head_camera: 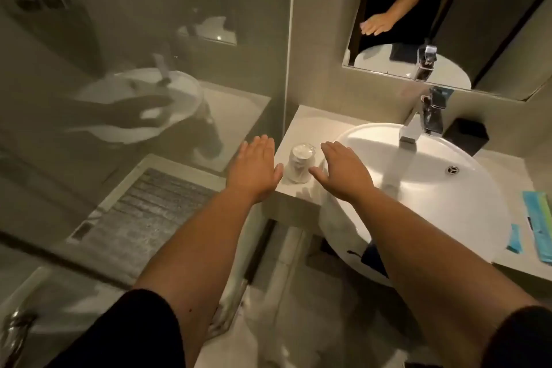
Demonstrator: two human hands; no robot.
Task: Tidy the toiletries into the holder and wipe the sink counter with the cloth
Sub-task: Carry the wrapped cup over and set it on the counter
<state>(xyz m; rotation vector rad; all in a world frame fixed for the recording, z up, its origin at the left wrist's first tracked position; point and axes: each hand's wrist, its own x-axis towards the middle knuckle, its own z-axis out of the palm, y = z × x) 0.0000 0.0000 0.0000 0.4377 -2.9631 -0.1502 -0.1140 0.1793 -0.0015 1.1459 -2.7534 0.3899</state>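
Now 2 flat hands, left hand [256, 169] and right hand [343, 172], flank the glass [300, 165].

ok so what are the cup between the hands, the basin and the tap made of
Cup: looks like clear glass or hard plastic, standing upside down in a thin crinkled wrap; which one is unclear.
Basin: white glazed ceramic by its look, smooth and glossy with soft highlights.
Tap: polished chromed metal, with mirror-like reflections on its square faces.
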